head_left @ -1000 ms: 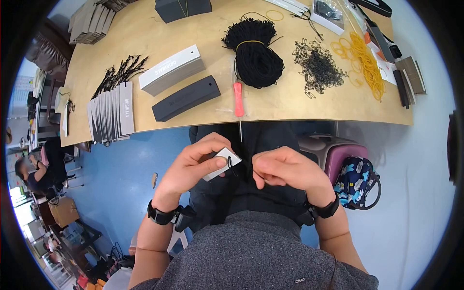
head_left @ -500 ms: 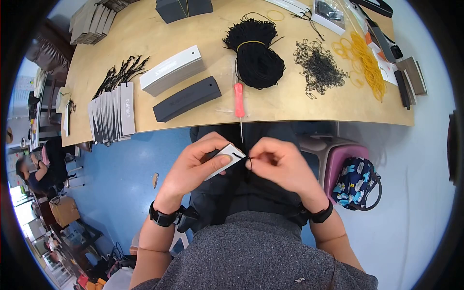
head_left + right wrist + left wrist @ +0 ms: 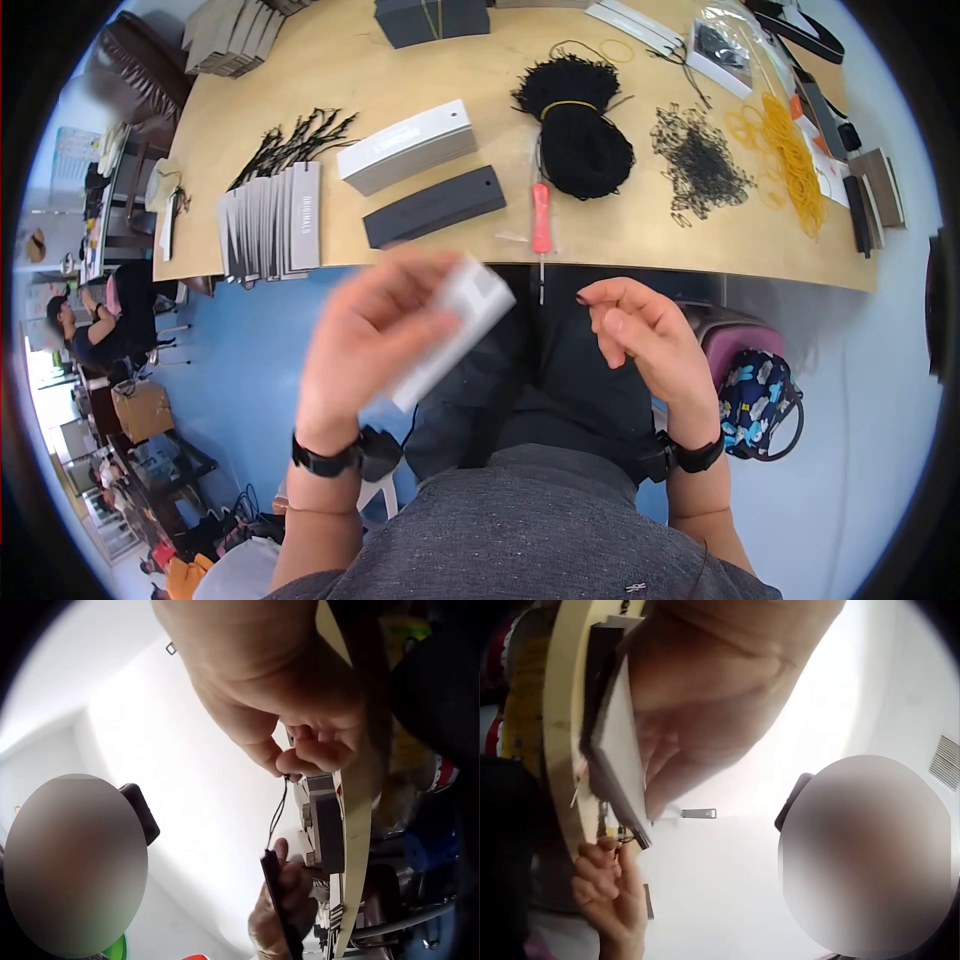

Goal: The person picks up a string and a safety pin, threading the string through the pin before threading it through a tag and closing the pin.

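Wooden tabletop (image 3: 620,235) carries red-handled tool (image 3: 541,225), tip overhanging edge, presumably for reach. I record left hand (image 3: 352,335), fingers gripping white hang tag (image 3: 472,322) off tabletop; right hand (image 3: 648,335), fingers pinching black cord loop (image 3: 281,805), likely for tension.

Dark grey flecked top (image 3: 540,530), black trousers (image 3: 590,400), black wristbands (image 3: 322,461) with bulky black attachments (image 3: 381,456)
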The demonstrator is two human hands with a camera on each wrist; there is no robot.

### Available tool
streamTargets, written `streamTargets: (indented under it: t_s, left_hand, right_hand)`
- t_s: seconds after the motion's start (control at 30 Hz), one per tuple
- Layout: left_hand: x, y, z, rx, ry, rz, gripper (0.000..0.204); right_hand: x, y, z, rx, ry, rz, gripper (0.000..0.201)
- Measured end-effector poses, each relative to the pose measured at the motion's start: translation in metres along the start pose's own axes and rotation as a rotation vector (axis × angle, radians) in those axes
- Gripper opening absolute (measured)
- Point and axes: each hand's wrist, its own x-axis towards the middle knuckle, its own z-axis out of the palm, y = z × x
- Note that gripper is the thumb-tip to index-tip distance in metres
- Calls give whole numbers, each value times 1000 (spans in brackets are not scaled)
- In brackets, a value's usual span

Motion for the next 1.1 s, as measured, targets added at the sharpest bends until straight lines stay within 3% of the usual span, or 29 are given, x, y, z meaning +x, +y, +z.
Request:
streamTargets:
  t_s: [0.07, 0.13, 0.23, 0.27, 0.33, 0.37, 0.43, 0.47, 0.53, 0.6, 0.67, 0.7, 0.8, 0.9, 1.03, 1.1]
  left_hand:
    - [21, 0, -27, -14, 342, 151, 42]
    - [46, 6, -65, -50, 552, 304, 41]
    - [65, 3, -112, 53, 591, 377, 44]
    - [67, -4, -119, 53, 587, 380, 44]
    - [75, -23, -127, 647, 746, 135, 43]
    - [79, -34, -129, 645, 738, 140, 43]
    - [83, -56, -127, 957, 715, 200, 38]
    - [84, -63, -127, 947, 707, 202, 38]
    - [83, -72, -123, 1197, 858, 433, 36]
    - [71, -51, -93, 1081, 907, 495, 32]
    - [56, -35, -65, 995, 1002, 661, 30]
    - [50, -34, -50, 991, 1004, 659, 30]
    - [34, -34, -4, 616, 606, 630, 23]
    - [32, -40, 24, 534, 361, 635, 19]
    - [36, -39, 57, 338, 218, 555, 25]
    - [38, -39, 66, 251, 129, 492, 24]
  right_hand:
    - [-2, 0, 9, -41, -29, -42, 25]
    - [-5, 0, 9, -69, -83, -19, 25]
    - [-9, 0, 10, -172, -102, 68, 23]
    - [-9, 0, 10, -170, -99, 64, 23]
    - [-9, -1, 11, -220, -77, 45, 21]
    - [-8, -3, 11, -220, -67, 43, 21]
    - [-3, -7, 11, -351, 10, -96, 16]
    - [1, -11, 11, -356, 21, -92, 16]
    - [14, -20, 13, -785, 267, -544, 11]
    - [31, -27, 12, -862, 371, -646, 12]
    - [51, -29, 6, -1119, 544, -889, 14]
    - [61, -29, 6, -1124, 578, -961, 15]
    - [75, -31, 1, -1275, 616, -1033, 16]
    - [73, -28, 3, -1254, 651, -939, 16]
    - [69, -25, 6, -1235, 647, -922, 16]
    - [73, -28, 7, -1182, 675, -1007, 15]
